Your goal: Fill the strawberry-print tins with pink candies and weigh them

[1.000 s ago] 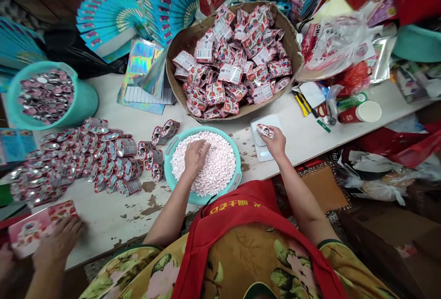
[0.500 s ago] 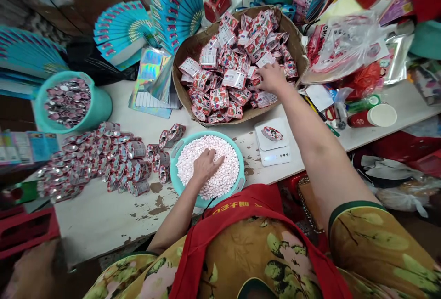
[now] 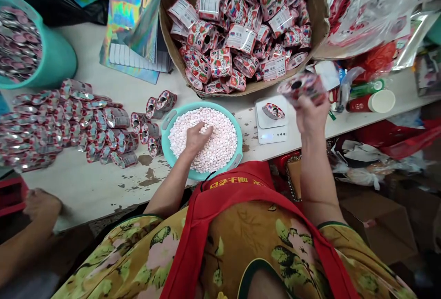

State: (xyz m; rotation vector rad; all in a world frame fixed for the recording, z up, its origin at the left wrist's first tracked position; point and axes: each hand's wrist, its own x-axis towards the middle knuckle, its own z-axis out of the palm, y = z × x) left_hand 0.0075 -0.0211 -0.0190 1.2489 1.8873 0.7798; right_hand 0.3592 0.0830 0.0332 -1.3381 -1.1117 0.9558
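Observation:
My left hand (image 3: pixel 197 139) is in the teal basin (image 3: pixel 166 145) of small pale-pink candies (image 3: pixel 220 145). Its fingers are curled, and a few candies show between thumb and fingers. My right hand (image 3: pixel 312 110) grips a red-and-pink printed candy package (image 3: pixel 303 88), blurred by motion, raised to the right of the scale. A dark round hole shows in that package. On the white digital scale (image 3: pixel 272 136) lies another such package (image 3: pixel 274 111). Many more packages fill the cardboard box (image 3: pixel 165 28) behind the basin.
Rows of upright packages (image 3: pixel 110 126) stand to the left of the basin. A teal bucket (image 3: pixel 57 53) holds round pink-and-silver pieces. Holographic sheets (image 3: pixel 129 19) lie by the box; a paper cup (image 3: pixel 374 101) and plastic bags (image 3: pixel 368 9) are at right. Another person's hand (image 3: pixel 41 205) is at the lower left.
My right hand has come out of the cardboard box towards me with a candy package in it. In the basin, the fingers of my left hand have curled in. The view has tilted down.

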